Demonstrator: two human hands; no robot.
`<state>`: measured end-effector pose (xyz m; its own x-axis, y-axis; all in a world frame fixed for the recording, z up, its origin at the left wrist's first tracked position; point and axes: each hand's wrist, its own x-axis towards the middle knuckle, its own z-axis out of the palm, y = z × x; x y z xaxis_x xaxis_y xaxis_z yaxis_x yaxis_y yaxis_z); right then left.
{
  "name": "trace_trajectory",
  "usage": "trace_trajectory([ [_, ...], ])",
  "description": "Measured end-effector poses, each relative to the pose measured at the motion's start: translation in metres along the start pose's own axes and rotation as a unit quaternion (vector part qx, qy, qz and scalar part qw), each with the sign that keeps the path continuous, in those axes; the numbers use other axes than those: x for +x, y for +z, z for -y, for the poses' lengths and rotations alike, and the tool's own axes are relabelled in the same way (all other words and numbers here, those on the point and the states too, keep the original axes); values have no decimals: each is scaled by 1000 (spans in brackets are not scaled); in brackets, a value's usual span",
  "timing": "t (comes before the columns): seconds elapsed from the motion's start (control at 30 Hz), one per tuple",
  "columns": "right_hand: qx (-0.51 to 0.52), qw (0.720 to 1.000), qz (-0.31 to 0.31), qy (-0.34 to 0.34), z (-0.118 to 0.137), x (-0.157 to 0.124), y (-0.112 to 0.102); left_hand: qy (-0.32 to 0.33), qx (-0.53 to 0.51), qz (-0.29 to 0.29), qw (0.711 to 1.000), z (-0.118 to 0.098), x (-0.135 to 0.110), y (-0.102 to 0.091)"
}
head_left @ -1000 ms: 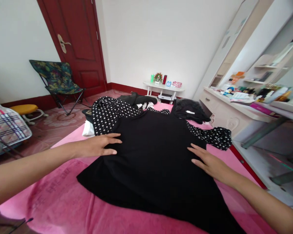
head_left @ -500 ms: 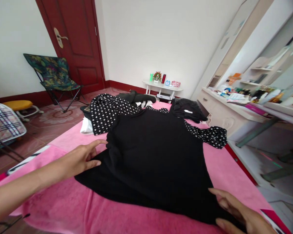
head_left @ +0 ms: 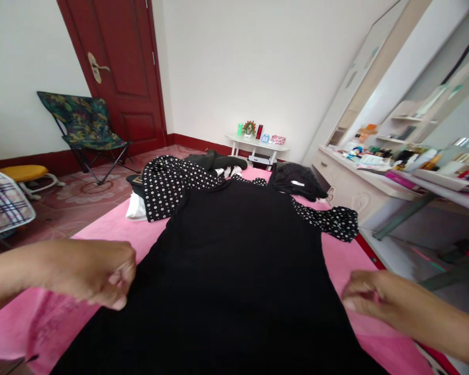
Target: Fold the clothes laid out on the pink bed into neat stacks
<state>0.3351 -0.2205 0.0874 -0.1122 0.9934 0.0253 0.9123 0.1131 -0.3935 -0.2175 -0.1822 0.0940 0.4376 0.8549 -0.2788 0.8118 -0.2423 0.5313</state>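
Observation:
A black dress (head_left: 234,260) with white-dotted sleeves lies spread flat on a pink bed cover (head_left: 113,224), its hem toward me. My left hand (head_left: 94,273) is curled into a pinch at the dress's left edge. My right hand (head_left: 371,299) is closed on the dress's right edge. One dotted sleeve (head_left: 168,185) lies at the upper left, the other dotted sleeve (head_left: 336,221) at the right.
More dark clothes (head_left: 297,179) are piled at the bed's far end. A folding chair (head_left: 86,130) and a red door (head_left: 121,67) stand at the left. A small white table (head_left: 256,143) is by the far wall. A cluttered dresser (head_left: 375,172) runs along the right.
Both hands left the flat dress front, moved outward and toward me, and closed on its side edges. The dress now lies longer and straighter toward me.

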Motion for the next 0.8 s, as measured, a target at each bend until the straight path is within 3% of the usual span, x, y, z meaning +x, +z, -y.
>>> trace_trajectory([
  [0.03, 4, 997, 70, -36, 18, 23, -3, 28, 17, 80, 996, -18, 15, -4],
  [0.07, 11, 995, 81, -63, 37, 47, -3, 57, 33, 110, 992, -36, 33, -6],
  [0.1, 20, 994, 59, -85, 54, 70, 2, 79, 40, 104, 991, -53, 53, -5],
  [0.17, 30, 992, 8, -121, 79, 111, 24, 133, 33, 43, 990, -79, 99, 5],
  [0.23, 15, 989, -17, -148, 87, 142, 56, 197, 61, -59, 977, -89, 143, 21],
  [0.3, -14, 991, -10, -132, 76, 165, 85, 200, 98, -122, 967, -85, 180, 39],
  [0.37, -68, 995, -4, -70, 50, 182, 99, 165, 139, -143, 966, -73, 205, 55],
  [0.5, -180, 972, -16, 150, 5, 211, 88, 137, 176, -162, 961, -54, 220, 72],
  [0.6, -188, 943, -32, 274, 3, 226, 85, 139, 175, -163, 961, -53, 217, 73],
  [0.67, -186, 938, -110, 269, 10, 228, 95, 140, 171, -162, 962, -55, 212, 72],
  [0.73, -181, 939, -197, 216, 13, 224, 108, 157, 167, -159, 960, -54, 205, 68],
  [0.8, -164, 941, -241, 172, 9, 220, 116, 183, 167, -148, 957, -51, 196, 59],
])
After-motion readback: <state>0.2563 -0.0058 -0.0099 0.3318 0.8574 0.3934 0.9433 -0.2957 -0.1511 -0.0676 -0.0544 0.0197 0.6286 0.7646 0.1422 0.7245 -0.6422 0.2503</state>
